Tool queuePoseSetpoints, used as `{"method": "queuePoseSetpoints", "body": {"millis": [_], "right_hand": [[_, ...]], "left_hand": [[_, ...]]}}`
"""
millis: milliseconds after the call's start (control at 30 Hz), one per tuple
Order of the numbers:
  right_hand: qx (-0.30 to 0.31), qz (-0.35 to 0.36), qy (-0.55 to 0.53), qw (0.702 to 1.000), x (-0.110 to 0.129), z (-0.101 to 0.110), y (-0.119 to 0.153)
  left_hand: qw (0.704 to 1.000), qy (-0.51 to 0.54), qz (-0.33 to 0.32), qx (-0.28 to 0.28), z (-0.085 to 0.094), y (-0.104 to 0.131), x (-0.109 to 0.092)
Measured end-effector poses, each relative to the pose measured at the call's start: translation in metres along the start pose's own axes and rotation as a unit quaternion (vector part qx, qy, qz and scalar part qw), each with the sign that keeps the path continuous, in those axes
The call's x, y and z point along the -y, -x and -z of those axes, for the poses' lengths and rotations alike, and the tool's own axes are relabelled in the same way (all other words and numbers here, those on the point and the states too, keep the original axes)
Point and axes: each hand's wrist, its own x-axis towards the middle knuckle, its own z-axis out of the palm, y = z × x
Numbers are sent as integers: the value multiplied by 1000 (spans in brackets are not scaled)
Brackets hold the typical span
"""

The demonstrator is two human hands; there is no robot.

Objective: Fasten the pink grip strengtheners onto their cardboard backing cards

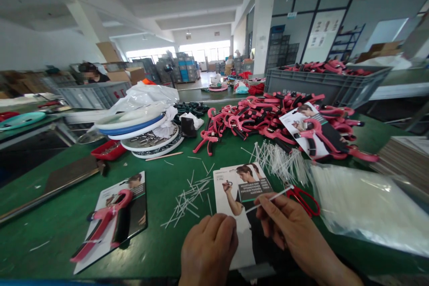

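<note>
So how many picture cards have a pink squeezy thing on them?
2. One card lies at the front left; the other card rests on the pink pile, towards the right. More could be hidden underneath.

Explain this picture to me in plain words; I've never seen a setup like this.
There is no robot here, just a person's two bare hands. The single picture comes from a camera worn on the person's head, looking forward and down.

The right hand holds a thin white cable tie. The left hand is loosely closed at the edge of the printed cards.

On the green table lie red-handled scissors, loose white ties, a clear bag, a heap of pink-and-black hand grips and, at left, a grip on its card.
</note>
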Motion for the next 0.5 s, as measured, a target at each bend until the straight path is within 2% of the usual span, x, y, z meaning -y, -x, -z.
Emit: {"method": "queuePoseSetpoints", "body": {"millis": [100, 200, 300, 333, 400, 500], "right_hand": [[4, 1, 0, 1000, 0, 0, 1], [-8, 4, -12, 1000, 2, 2, 0], [-25, 14, 17, 999, 1, 9, 1], [-30, 20, 35, 999, 1, 11, 1], [-44, 43, 67, 996, -1, 16, 4], [-58, 71, 103, 990, -5, 19, 13]], "left_hand": [[1000, 18, 12, 8, 0, -1, -1], [995, 87, 49, 25, 2, -2, 3], [970, 166, 164, 73, 4, 2, 12], [950, 202, 215, 103, 4, 4, 16], [887, 303, 301, 176, 0, 8, 22], [775, 455, 356, 256, -9, 12, 26]]}}
